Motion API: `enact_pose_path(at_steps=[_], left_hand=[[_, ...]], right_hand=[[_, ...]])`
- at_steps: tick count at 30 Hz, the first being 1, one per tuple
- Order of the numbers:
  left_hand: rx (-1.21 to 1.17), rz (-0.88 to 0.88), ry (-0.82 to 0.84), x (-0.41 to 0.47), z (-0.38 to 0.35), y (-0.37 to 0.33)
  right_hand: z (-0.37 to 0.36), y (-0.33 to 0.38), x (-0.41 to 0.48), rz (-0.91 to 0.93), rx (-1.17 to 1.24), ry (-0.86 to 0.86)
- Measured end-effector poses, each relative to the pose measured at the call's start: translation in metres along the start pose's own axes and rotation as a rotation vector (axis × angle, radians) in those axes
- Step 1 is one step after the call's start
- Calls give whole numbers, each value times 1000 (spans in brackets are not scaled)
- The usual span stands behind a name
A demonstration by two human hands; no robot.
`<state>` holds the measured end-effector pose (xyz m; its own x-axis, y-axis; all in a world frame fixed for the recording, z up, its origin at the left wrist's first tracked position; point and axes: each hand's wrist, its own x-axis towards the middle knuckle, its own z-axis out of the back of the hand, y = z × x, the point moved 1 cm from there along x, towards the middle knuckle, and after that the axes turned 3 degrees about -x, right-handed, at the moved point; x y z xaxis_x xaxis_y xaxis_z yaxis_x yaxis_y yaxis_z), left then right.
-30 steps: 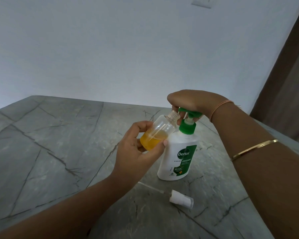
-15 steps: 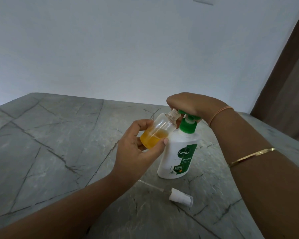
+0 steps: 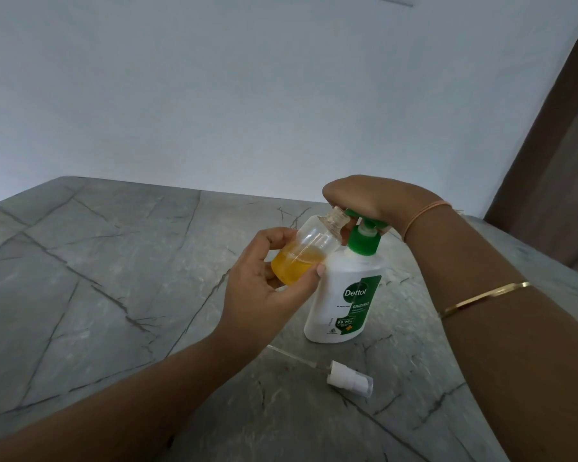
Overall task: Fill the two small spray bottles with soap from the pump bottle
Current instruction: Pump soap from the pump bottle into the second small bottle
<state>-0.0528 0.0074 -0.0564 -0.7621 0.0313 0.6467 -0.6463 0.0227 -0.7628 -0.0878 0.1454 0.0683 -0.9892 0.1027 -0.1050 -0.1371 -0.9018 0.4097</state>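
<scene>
1. Your left hand (image 3: 264, 288) is closed around the small spray bottle (image 3: 309, 250), thumb on the near side and fingers on the far side. The bottle is held off the desk (image 3: 114, 278), tilted, with its open neck up against the green nozzle of the pump bottle (image 3: 346, 295).
2. Your right hand (image 3: 367, 198) lies on top of the pump head, fingers curled down over it; whether the head is pressed fully cannot be told.
3. Yellow soap fills roughly the lower third of the small bottle, so filling appears to be well short of done. Only one small bottle is in view.
4. The pump bottle stands upright on the desk, right of centre. The spray cap (image 3: 349, 380) with its thin tube lies on the desk just nearer to you, apart from both bottles.
5. Risks, as judgements:
   - If the neck slips off the nozzle, soap would likely run down the outside of the bottle or onto the desk.
   - A hard, off-centre press could tip the pump bottle, since nothing steadies its body.
   - Soapy fingers would weaken your grip on the smooth plastic.
   - A forearm sweeping low could knock the loose cap away.
</scene>
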Motion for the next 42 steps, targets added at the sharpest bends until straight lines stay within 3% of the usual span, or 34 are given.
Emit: enact_pose_path(at_steps=[13,29,35,42], left_hand=[[18,2,11,-1,0,1],[3,11,12,0,0,2],[1,10,26,-1,-1,3],[-1,11,8,0,-1,1]], right_hand=[[9,6,-3,25,-86,-16],[-1,3,-4,9,-11,-12],[12,5,-5,12,-155,-25],[2,3,-4,7,-63,12]])
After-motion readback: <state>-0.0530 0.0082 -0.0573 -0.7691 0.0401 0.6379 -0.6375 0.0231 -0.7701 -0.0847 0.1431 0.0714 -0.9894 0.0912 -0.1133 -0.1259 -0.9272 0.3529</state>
